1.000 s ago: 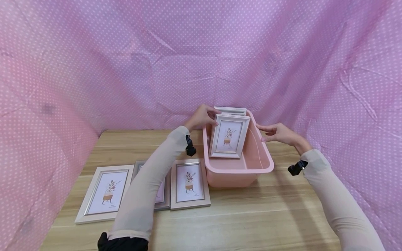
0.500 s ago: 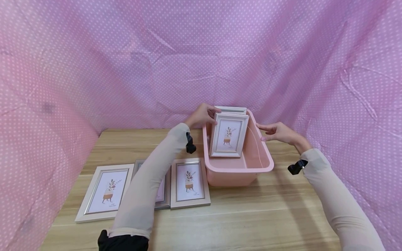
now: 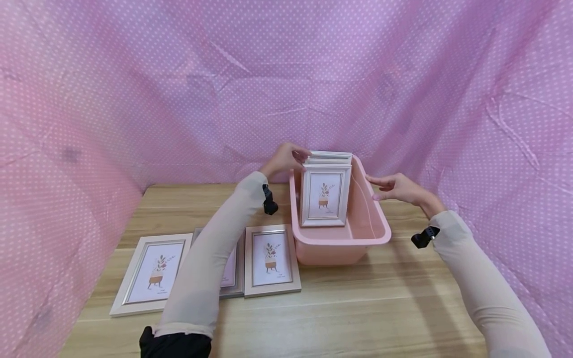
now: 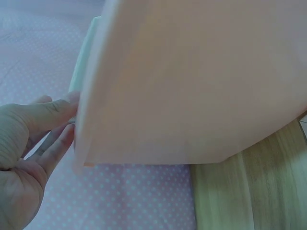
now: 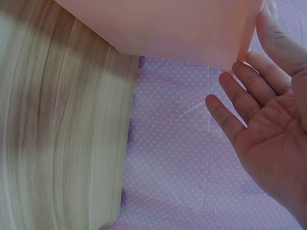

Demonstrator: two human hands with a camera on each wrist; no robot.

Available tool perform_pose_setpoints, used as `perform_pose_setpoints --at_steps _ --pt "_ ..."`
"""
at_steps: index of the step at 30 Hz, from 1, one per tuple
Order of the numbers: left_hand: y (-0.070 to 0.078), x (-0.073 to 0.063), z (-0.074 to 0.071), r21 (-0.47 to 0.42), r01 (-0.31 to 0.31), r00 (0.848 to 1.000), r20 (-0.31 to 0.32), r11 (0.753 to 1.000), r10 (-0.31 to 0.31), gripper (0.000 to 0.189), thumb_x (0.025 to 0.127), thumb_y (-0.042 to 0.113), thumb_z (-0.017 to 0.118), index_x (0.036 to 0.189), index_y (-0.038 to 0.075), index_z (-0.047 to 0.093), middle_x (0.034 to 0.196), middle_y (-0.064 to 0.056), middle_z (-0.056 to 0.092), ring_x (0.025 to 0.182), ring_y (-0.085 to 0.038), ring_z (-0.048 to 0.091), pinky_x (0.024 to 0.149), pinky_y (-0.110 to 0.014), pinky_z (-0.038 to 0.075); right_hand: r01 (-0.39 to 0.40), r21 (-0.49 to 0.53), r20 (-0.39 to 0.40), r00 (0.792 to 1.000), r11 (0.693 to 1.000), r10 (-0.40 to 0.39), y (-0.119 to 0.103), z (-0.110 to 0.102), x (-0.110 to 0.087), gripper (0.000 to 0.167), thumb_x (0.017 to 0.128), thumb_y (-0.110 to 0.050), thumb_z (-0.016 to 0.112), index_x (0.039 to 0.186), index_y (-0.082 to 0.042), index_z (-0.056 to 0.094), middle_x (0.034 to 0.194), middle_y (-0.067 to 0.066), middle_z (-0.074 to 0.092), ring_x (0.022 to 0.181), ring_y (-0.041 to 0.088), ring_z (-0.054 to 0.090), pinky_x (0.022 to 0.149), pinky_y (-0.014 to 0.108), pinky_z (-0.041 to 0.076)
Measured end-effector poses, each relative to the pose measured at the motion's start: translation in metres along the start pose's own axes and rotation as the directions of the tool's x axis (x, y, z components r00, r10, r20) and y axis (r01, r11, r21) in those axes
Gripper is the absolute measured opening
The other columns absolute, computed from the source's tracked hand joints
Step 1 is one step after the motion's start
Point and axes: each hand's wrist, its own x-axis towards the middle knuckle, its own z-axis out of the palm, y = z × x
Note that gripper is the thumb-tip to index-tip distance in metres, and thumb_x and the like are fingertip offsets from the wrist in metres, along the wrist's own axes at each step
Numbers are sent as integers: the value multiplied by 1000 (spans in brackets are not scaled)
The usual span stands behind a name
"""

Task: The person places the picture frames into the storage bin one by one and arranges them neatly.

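In the head view, several white picture frames stand in a pink plastic bin (image 3: 340, 252), leaning toward its back. The front white picture frame (image 3: 325, 195) shows a potted-plant print; the rear picture frames (image 3: 330, 158) show only their upper edges. My left hand (image 3: 286, 158) pinches the front one's upper left edge between thumb and fingers, partly hidden by the bin wall in the left wrist view. My right hand (image 3: 400, 189) touches the bin's right rim, its fingers mostly straight, also visible in the right wrist view (image 5: 268, 100).
Left of the bin, a cream picture frame (image 3: 272, 261), a grey picture frame (image 3: 239, 268) partly under my left sleeve, and a whitish picture frame (image 3: 152, 272) lie on the wooden table (image 3: 358, 308). A pink dotted cloth (image 3: 286, 74) hangs behind the table.
My left hand has shifted slightly left and up. The front picture frame's top has moved left, so it stands straighter in the bin. My right hand stays at the rim.
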Motion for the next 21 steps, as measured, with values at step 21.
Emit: perform_pose_setpoints --at_steps 21 --pt "2 -14 -13 -121 40 998 -35 992 -44 55 79 1 85 131 6 67 121 -13 72 111 -26 69 97 -34 59 -31 -19 0 1000 999 31 -4 0 -2 65 91 -19 78 148 -6 50 153 9 45 139 33 47 105 13 44"
